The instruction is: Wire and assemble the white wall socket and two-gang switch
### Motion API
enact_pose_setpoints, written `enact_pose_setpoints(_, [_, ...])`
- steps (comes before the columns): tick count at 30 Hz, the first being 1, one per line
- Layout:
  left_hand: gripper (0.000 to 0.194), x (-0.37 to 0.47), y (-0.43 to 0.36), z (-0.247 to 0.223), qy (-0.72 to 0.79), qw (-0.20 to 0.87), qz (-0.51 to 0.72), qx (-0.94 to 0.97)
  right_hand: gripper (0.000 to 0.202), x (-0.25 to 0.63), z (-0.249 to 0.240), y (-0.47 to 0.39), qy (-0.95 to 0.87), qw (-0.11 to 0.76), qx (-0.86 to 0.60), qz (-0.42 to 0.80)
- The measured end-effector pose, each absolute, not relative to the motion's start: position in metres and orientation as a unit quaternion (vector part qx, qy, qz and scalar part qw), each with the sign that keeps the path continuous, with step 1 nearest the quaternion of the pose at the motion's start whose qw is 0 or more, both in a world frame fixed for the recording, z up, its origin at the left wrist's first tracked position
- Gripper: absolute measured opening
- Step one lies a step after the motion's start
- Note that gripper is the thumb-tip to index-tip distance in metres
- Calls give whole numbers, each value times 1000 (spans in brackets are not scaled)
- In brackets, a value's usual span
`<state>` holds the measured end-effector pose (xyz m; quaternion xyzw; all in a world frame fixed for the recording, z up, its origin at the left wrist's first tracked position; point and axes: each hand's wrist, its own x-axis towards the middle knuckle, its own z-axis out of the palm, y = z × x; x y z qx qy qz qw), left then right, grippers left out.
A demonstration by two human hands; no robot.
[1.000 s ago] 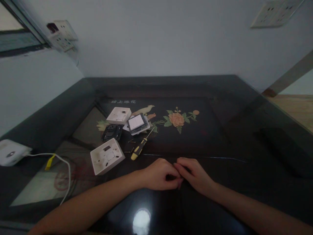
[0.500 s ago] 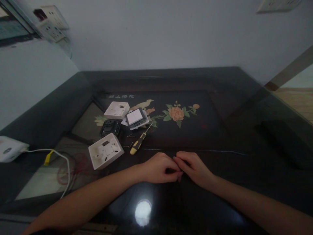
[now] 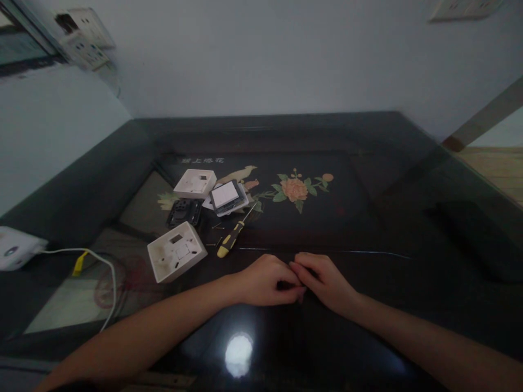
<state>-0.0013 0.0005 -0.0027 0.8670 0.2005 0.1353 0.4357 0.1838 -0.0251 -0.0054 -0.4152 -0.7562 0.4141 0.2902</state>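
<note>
Left hand (image 3: 267, 281) touching right hand (image 3: 328, 284), yellow-and-black screwdriver (image 3: 232, 239) nearby on the table (image 3: 368, 223)

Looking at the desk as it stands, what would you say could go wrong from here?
The small screws lie loose on the glossy tabletop, so a nudge might scatter them. The screwdriver lies loose between them and the left hand; a sweep of that hand could knock it into them. The white cable runs close to the left forearm in this view, so it might get snagged.
</note>
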Motion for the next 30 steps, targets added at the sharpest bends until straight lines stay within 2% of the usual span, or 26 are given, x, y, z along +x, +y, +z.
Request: enact_pose_setpoints(30, [18,1,0,1,205,418,121,877,38,183,-7,-26,-761,284,-421,404])
